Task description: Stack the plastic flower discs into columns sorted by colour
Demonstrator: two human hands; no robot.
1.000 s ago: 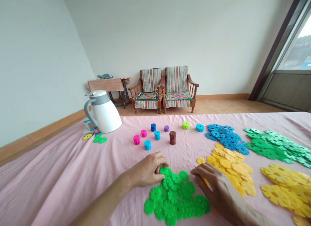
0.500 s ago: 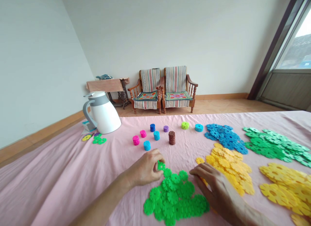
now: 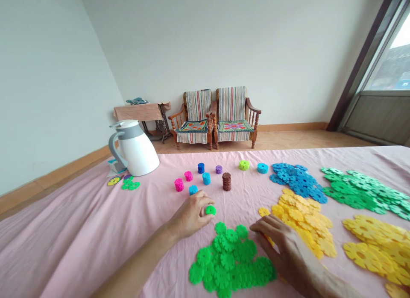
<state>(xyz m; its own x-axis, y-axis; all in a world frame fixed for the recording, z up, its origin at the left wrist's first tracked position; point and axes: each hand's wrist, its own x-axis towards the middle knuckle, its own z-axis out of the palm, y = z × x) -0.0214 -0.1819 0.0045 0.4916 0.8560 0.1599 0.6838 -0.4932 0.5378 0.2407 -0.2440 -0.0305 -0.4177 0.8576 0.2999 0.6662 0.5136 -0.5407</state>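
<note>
My left hand (image 3: pixel 191 214) pinches a green flower-shaped disc (image 3: pixel 210 210) between thumb and fingers, just beyond a pile of matching green discs (image 3: pixel 229 257). My right hand (image 3: pixel 282 242) lies on the pink cloth with its fingers stretched out, between that green pile and a yellow disc pile (image 3: pixel 301 216); it seems to hold nothing, though its palm is hidden. Past my left fingers stands a light-blue disc stack (image 3: pixel 193 190), partly covered by the hand. A taller brown stack (image 3: pixel 226 181) rises farther right.
More small stacks, such as a pink one (image 3: pixel 179 185) and a lime one (image 3: pixel 244 165), stand farther back. Blue (image 3: pixel 296 180), teal-green (image 3: pixel 365 191) and larger yellow discs (image 3: pixel 378 242) are heaped at right. A white jug (image 3: pixel 137 150) stands at the left.
My left hand has lifted slightly and drawn the green disc away from the pile's far edge, turning it. The right hand stays where it was.
</note>
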